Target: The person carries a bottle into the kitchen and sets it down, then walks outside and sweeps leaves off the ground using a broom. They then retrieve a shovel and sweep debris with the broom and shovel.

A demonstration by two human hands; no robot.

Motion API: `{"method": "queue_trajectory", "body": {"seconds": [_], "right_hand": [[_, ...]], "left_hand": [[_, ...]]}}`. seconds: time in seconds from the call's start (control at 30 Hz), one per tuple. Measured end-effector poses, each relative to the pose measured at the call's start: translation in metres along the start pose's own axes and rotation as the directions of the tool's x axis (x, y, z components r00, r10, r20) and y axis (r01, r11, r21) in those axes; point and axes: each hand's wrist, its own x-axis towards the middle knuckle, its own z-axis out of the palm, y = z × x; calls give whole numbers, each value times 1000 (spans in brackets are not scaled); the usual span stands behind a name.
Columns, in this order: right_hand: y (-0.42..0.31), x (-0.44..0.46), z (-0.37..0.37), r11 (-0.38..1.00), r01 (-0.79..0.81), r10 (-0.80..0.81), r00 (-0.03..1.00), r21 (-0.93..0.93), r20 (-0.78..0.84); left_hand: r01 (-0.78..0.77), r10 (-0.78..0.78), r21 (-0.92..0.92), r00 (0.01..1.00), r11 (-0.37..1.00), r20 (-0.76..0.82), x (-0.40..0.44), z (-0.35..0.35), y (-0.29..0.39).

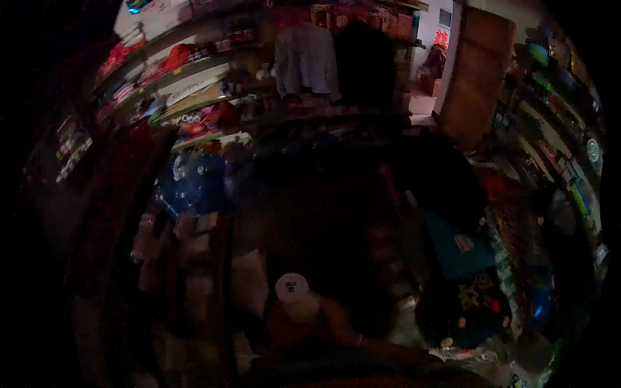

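Low in the dim head view is a pale cylinder (301, 310) with a round white end (292, 288) that bears a small dark mark; its exact kind does not show. My right hand (331, 320) wraps its right side, and a thin band shows at that wrist. Against the cylinder's left side, my left hand (282, 326) is closed, mostly lost in shadow. Single fingers are hard to make out on both hands.
Loaded shelves (194, 84) line the back left, and more shelves (556, 129) run down the right. A grey top (306, 61) hangs at the back. A brown door (479, 74) stands beside a lit doorway. Dark printed bags (475, 294) lie at right.
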Motion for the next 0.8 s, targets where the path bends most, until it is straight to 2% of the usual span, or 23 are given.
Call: {"method": "queue_trajectory", "body": {"seconds": [0.1, 0.17, 0.43, 0.57, 0.67, 0.73, 0.77, 0.8], "right_hand": [[47, 103, -25, 999, 0, 0, 1000, 33, -17], [91, 204, -54, 998, 20, -19, 999, 51, -29], [136, 425, -137, 981, 50, -60, 997, 190, 42], [167, 527, -177, 982, -43, 25, 995, 186, 96], [244, 607, -193, 993, 11, -20, 997, -114, -78], [252, 665, -219, 988, 3, 20, 988, 155, -150], [262, 690, -232, 988, 4, 29, 978, 157, -206], [272, 715, -245, 987, 4, 38, 965, 159, -261]], "left_hand": [[-16, 16, 12, 1000, 1000, 13, 117, 19, 6], [-23, 23, 36, 1000, 999, -2, 225, 35, 27], [-61, 60, -22, 998, 998, -31, 443, 47, 92], [-130, 130, -60, 991, 990, -4, 564, 81, 103], [-155, 160, -62, 984, 986, 81, 669, 107, 116], [-121, 129, -52, 975, 991, 182, 740, 117, 139], [-97, 103, -37, 966, 995, 236, 777, 122, 155], [-152, 143, 27, 965, 988, 220, 812, 135, 159]]}}
